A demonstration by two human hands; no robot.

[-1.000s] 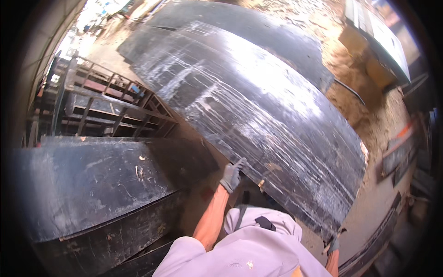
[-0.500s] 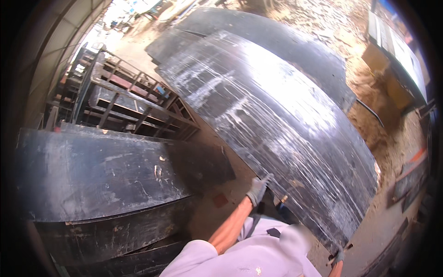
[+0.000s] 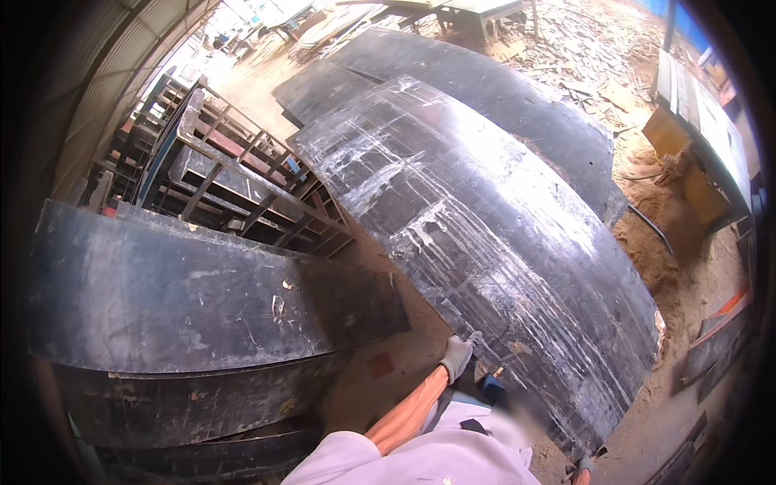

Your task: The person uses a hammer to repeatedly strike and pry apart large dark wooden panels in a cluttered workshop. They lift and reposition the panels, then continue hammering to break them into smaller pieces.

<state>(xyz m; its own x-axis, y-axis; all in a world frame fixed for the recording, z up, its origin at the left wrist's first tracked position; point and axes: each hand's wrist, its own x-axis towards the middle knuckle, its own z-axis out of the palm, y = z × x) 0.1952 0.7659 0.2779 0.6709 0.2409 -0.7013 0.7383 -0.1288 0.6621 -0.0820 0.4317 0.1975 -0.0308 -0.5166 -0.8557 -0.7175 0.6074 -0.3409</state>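
1. Plainly, the left hand [image 3: 457,356], in a pale work glove at the end of an orange sleeve, is closed on the near long edge of the big black sheet [image 3: 485,234], fingers curled over that edge.
2. That big black sheet is scuffed and streaked with white; it runs from the person's feet up and away, tilted, with its far end resting over a second dark sheet [image 3: 517,105] behind it.
3. Only a sliver of the right hand [image 3: 584,467] shows, at the sheet's lower right corner by the bottom of the view; it touches that corner, but whether it grips or merely steadies cannot be told.
4. To the person's left stands a stack of dark curved panels [image 3: 186,299], its right edge close to the left arm, with bare dirt floor [image 3: 380,380] between stack and sheet.
5. Beyond the stack, a metal rack of bars and frames [image 3: 226,178] lies just beside the sheet's far left edge.
6. On the right, sawdust and sandy ground [image 3: 679,267] border the sheet, with boards and orange-edged pieces [image 3: 719,331] lying near the lower right.
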